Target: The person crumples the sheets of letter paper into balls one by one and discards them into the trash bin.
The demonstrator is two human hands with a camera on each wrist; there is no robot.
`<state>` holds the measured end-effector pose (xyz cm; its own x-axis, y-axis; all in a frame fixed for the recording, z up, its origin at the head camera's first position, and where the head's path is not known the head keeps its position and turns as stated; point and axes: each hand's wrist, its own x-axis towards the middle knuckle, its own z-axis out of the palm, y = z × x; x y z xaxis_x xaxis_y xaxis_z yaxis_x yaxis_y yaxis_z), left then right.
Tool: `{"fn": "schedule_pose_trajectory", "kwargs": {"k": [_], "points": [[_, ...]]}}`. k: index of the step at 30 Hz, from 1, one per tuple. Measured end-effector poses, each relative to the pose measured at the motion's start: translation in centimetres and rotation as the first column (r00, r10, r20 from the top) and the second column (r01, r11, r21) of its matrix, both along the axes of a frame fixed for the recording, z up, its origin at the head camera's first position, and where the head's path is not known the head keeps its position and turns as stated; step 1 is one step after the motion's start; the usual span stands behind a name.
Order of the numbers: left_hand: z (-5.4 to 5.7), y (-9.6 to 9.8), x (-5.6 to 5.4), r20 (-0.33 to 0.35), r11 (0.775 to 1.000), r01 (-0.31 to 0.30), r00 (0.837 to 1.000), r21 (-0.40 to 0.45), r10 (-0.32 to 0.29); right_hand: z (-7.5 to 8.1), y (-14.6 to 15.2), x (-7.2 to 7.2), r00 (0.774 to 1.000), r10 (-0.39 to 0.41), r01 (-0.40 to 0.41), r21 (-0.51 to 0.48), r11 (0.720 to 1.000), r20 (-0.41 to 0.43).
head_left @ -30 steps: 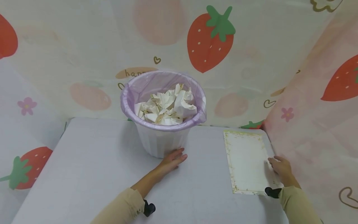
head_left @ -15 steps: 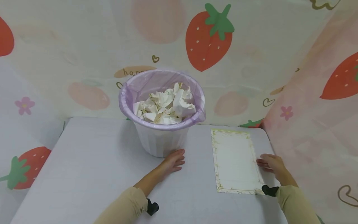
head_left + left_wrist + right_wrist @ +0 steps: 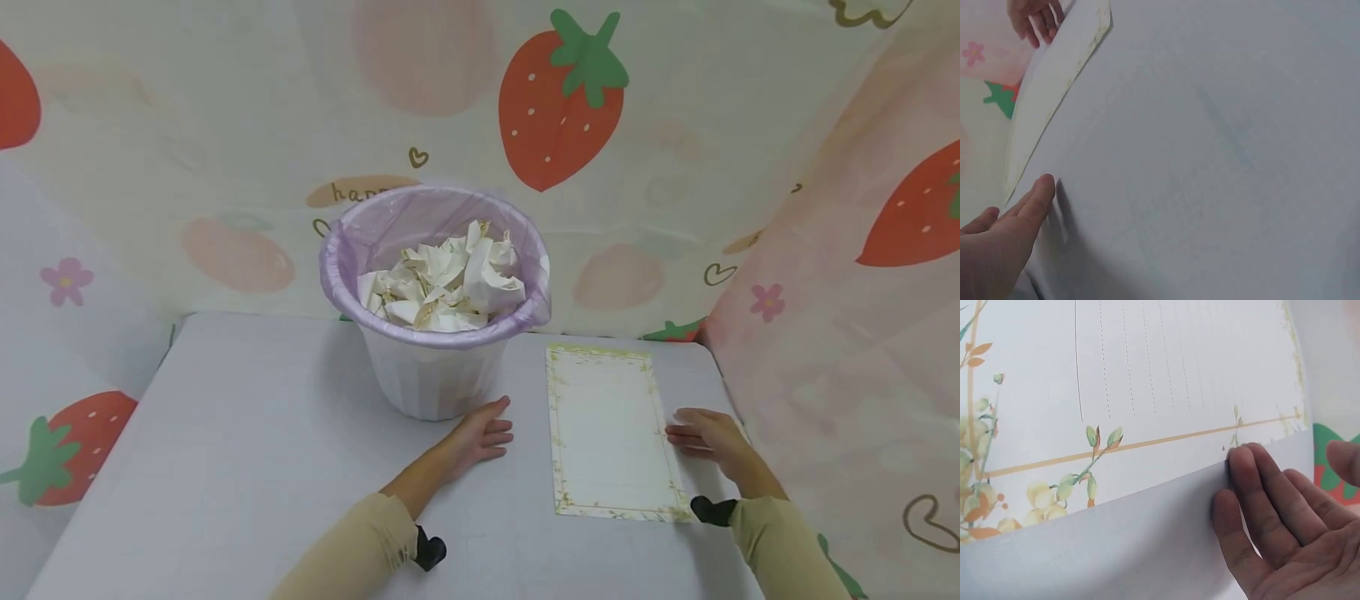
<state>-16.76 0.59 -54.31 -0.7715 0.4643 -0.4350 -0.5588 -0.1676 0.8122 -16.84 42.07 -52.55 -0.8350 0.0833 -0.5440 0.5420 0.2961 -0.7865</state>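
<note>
A lined sheet of paper (image 3: pixel 603 433) with a yellow-green floral border lies flat on the table, right of the bin. At its right edge is my right hand (image 3: pixel 712 437), fingers extended; in the right wrist view the fingertips (image 3: pixel 1244 462) meet the paper's edge. My left hand (image 3: pixel 476 442) is between the bin's base and the sheet, its fingers straight, holding nothing. In the left wrist view, the left hand (image 3: pixel 1013 237) is near the paper (image 3: pixel 1054 94) but apart from it.
A white bin (image 3: pixel 435 379) with a purple liner (image 3: pixel 345 292) stands at the table's back, filled with crumpled paper (image 3: pixel 450 283). Strawberry-print cloth (image 3: pixel 225 100) walls the back and sides. The white table (image 3: pixel 247 458) spreads to the left.
The sheet has slid left toward the bin, and my right hand has moved left along with it. My left hand has shifted slightly right, away from the bin's base.
</note>
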Motion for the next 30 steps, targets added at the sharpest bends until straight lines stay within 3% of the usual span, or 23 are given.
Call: {"fn": "schedule_pose_trajectory", "kwargs": {"k": [10, 19, 23, 27, 30], "points": [[-0.6, 1.7, 0.0, 0.031, 1.000, -0.009, 0.999, 0.025, 0.009, -0.5, -1.5, -0.1, 1.000, 0.014, -0.016, -0.081, 0.997, -0.026], [0.0, 2.1, -0.1, 0.039, 1.000, 0.007, 0.999, 0.030, -0.008, -0.8, -2.4, -0.2, 0.998, 0.052, -0.054, -0.096, 0.994, -0.020], [0.1, 2.3, -0.1, 0.039, 0.999, 0.014, 0.999, 0.037, -0.015, -0.8, -2.8, -0.4, 1.000, 0.028, -0.027, -0.066, 0.997, 0.000], [0.0, 2.6, -0.1, 0.039, 0.999, 0.022, 0.999, 0.036, -0.023, -0.5, -3.0, -0.4, 0.999, -0.039, 0.039, 0.012, 0.999, -0.022], [-0.1, 2.6, -0.2, 0.041, 0.999, 0.004, 0.999, 0.036, -0.006, -0.2, -3.1, -0.4, 0.998, -0.045, 0.047, 0.043, 0.998, -0.041]]}}
